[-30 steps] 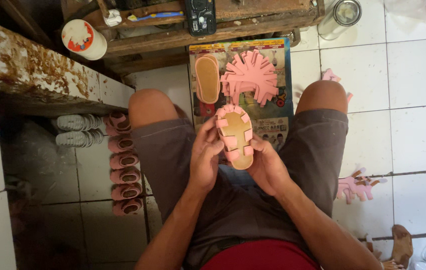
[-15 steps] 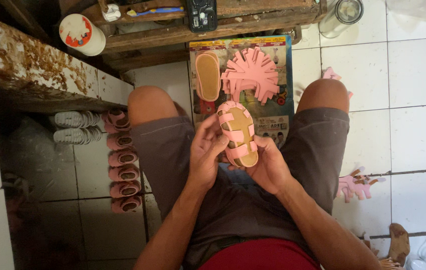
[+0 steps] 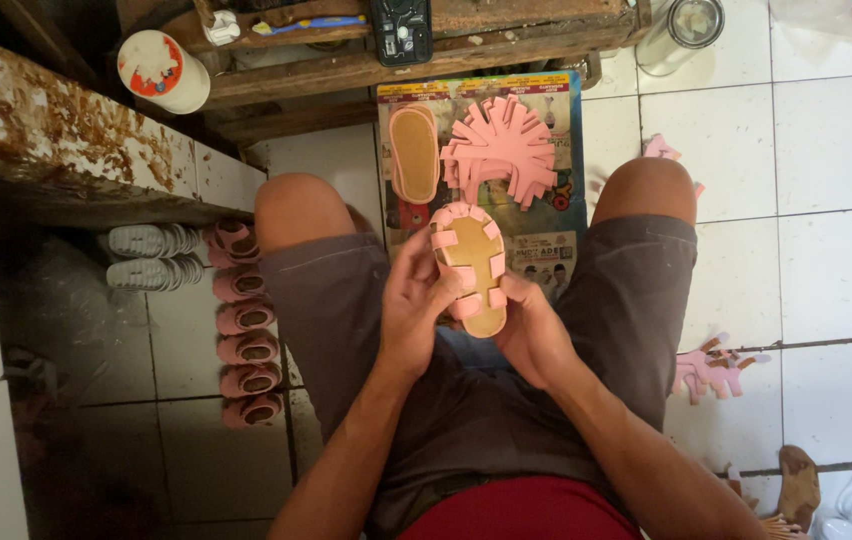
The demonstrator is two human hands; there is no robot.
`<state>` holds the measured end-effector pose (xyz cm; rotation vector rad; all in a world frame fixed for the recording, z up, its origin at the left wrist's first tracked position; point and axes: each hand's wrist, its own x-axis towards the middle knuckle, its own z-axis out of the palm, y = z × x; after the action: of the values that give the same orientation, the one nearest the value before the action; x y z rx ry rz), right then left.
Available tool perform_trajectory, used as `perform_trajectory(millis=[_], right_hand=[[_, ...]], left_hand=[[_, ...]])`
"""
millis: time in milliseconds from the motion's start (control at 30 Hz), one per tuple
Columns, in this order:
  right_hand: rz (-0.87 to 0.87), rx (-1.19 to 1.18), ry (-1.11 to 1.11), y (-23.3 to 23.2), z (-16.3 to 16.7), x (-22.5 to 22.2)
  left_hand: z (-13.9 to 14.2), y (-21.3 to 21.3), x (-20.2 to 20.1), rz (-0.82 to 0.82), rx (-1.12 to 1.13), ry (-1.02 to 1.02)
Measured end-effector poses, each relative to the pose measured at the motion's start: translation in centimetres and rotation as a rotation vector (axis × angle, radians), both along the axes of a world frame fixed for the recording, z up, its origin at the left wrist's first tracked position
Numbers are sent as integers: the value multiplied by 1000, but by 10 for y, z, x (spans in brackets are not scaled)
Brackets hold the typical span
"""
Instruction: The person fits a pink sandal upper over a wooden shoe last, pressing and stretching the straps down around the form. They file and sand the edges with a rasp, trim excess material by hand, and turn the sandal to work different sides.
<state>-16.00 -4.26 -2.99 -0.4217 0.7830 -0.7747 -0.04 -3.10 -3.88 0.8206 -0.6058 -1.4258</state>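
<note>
Small pink sandal (image 3: 470, 268) held sole-up over lap, between knees. Left hand (image 3: 418, 300) at 9 o'clock of it, fingers pinching strap edge. Right hand (image 3: 536, 335) at 4 o'clock, fingers pressed under heel. Pink strap pieces (image 3: 501, 150) and tan insole (image 3: 414, 155) laid at 12 o'clock on printed sheet (image 3: 558, 215).

Small sandal (image 3: 471, 268), tan sole up with pink straps, held between left hand (image 3: 416, 305) and right hand (image 3: 531, 335) above the lap. Beyond the knees: loose tan sole (image 3: 414, 155) beside fanned pink straps (image 3: 501, 150) on printed paper (image 3: 556, 215). Row of finished pink sandals (image 3: 243, 345) on the tiled floor (image 3: 836, 260), left.
</note>
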Motion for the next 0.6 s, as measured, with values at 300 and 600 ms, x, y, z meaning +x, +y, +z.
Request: perform_trajectory(millis=[300, 600], right_hand=[[104, -166, 291, 16, 6, -10], [181, -222, 500, 37, 15, -38]], left_hand=[[2, 12, 11, -51, 72, -304], [21, 75, -30, -102, 239, -220]])
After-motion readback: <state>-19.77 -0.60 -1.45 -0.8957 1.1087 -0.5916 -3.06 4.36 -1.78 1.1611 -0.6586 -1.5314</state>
